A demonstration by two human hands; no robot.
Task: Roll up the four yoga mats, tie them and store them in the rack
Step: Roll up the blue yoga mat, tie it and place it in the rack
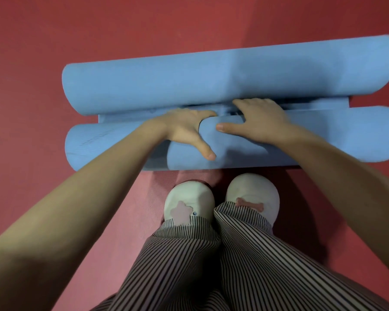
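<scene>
Two hands gripped near blue roll (335, 138): left hand (184, 127), right hand (262, 120), fingers curled over its top, thumbs in front. Far roll (211, 79) lay just behind, on red floor (32, 52).

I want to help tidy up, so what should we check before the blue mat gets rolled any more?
1. Both hands on the near roll: ok. The left hand and right hand curl over it near the middle.
2. Fingers out of the gap between the near roll and the far roll: not ok. The fingertips are tucked in there.
3. Slippers off the roll: ok. The toes are close but apart from it.
4. Roll ends even: cannot tell. The right end runs out of view.
5. Tie ready: cannot tell. None is in view.
</scene>
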